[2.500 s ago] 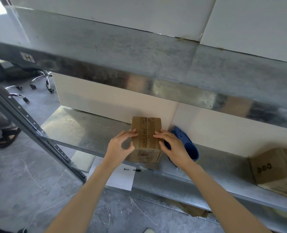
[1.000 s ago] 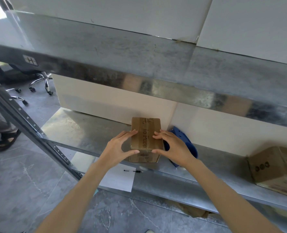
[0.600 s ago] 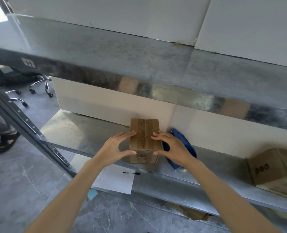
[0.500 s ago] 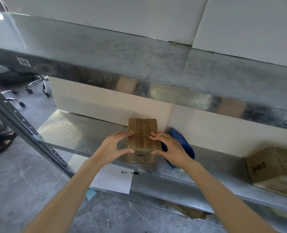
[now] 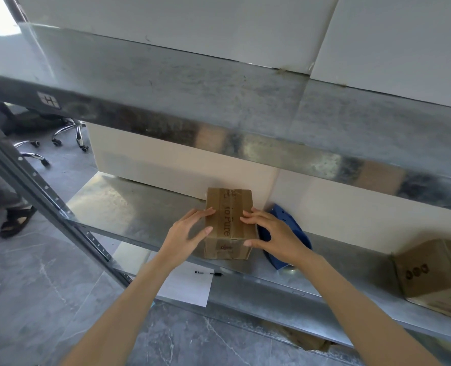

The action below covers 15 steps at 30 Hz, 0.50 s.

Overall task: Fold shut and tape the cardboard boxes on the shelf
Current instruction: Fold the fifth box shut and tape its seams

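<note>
A small brown cardboard box (image 5: 229,207) stands closed on the lower metal shelf (image 5: 139,204), with a strip of clear tape running along its top and down its front. My left hand (image 5: 186,233) touches the box's left top edge with straight fingers, its thumb at the front left corner. My right hand (image 5: 274,233) lays its fingers on the top right part, thumb against the front face. A second cardboard box (image 5: 435,276) lies tilted at the shelf's far right.
A blue tape dispenser (image 5: 295,228) lies just behind my right hand. The upper shelf (image 5: 219,107) overhangs the work area. A slanted steel upright (image 5: 47,202) stands left. A paper sheet (image 5: 190,285) with a pen (image 5: 209,273) lies below. A person's sandalled foot (image 5: 15,220) and chair wheels (image 5: 71,133) are at left.
Both hands stay on the box, which has not moved. My thumbs slid from the top down to the box's front edge. The view drifted slightly.
</note>
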Each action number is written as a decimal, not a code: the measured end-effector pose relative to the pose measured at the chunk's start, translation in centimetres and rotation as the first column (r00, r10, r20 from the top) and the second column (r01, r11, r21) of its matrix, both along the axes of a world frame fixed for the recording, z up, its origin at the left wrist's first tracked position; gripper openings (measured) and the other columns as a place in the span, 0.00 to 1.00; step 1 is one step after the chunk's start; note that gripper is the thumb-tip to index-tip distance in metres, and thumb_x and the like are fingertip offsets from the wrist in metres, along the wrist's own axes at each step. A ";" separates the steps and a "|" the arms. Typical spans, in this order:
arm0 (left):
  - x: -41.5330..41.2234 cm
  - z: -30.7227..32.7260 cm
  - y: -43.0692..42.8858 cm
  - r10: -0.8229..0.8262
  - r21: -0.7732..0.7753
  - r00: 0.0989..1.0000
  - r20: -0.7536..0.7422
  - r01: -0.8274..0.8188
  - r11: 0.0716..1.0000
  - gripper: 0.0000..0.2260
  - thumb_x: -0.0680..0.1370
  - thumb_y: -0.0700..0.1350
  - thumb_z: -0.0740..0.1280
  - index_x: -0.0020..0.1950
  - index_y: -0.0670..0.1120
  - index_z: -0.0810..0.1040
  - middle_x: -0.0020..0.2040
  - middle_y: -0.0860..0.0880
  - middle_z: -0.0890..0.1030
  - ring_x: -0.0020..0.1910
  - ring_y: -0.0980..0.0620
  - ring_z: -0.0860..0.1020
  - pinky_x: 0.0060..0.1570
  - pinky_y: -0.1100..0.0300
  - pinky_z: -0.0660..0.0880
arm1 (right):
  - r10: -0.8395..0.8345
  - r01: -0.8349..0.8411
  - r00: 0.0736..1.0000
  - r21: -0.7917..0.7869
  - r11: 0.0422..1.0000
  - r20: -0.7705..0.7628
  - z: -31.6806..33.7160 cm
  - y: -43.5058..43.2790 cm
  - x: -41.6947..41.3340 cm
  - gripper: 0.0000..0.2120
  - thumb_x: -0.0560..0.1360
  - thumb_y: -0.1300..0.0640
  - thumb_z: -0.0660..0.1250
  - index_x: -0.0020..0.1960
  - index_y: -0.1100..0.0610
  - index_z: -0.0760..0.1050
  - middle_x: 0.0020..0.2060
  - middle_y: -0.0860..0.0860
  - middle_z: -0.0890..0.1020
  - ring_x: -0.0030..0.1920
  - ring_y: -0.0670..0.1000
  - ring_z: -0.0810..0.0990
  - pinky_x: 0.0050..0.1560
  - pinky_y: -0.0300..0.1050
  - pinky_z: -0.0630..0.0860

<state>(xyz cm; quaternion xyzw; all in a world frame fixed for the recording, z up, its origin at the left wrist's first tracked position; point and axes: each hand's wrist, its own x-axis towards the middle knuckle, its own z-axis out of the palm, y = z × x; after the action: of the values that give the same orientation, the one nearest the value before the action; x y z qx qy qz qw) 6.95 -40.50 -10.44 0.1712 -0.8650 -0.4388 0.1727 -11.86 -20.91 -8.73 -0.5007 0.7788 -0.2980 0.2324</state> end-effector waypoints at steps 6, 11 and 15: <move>-0.3 0.0 0.1 0.039 -0.018 0.999 -0.010 -0.039 0.999 0.18 0.78 0.48 0.71 0.68 0.55 0.76 0.60 0.59 0.77 0.61 0.61 0.75 0.63 0.52 0.74 | 0.004 -0.002 0.996 0.013 1.000 -0.089 0.0 0.0 0.0 0.32 0.68 0.34 0.66 0.70 0.40 0.68 0.69 0.30 0.64 0.71 0.28 0.53 0.73 0.44 0.58; 0.1 0.2 0.1 0.015 0.010 1.000 -0.004 -0.015 1.000 0.17 0.78 0.50 0.70 0.67 0.57 0.75 0.64 0.63 0.76 0.64 0.64 0.73 0.67 0.55 0.72 | 0.065 -0.062 0.995 0.047 0.997 -0.072 0.3 0.3 -0.1 0.37 0.65 0.37 0.71 0.72 0.39 0.65 0.70 0.30 0.62 0.70 0.26 0.50 0.71 0.37 0.54; 0.6 -0.1 1.0 0.022 -0.024 1.000 -0.004 -0.022 0.999 0.17 0.77 0.52 0.71 0.65 0.56 0.76 0.68 0.67 0.70 0.67 0.67 0.69 0.66 0.69 0.66 | 0.073 -0.066 0.989 0.060 0.996 -0.126 0.9 0.4 0.0 0.35 0.68 0.45 0.75 0.72 0.40 0.67 0.69 0.32 0.65 0.69 0.33 0.57 0.72 0.40 0.58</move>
<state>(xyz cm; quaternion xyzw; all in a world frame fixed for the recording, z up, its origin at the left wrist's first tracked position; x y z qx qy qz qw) 7.54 -39.50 -10.56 0.1777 -0.8679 -0.4269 0.1812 -11.89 -20.55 -7.88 -0.5388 0.7823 -0.2350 0.2060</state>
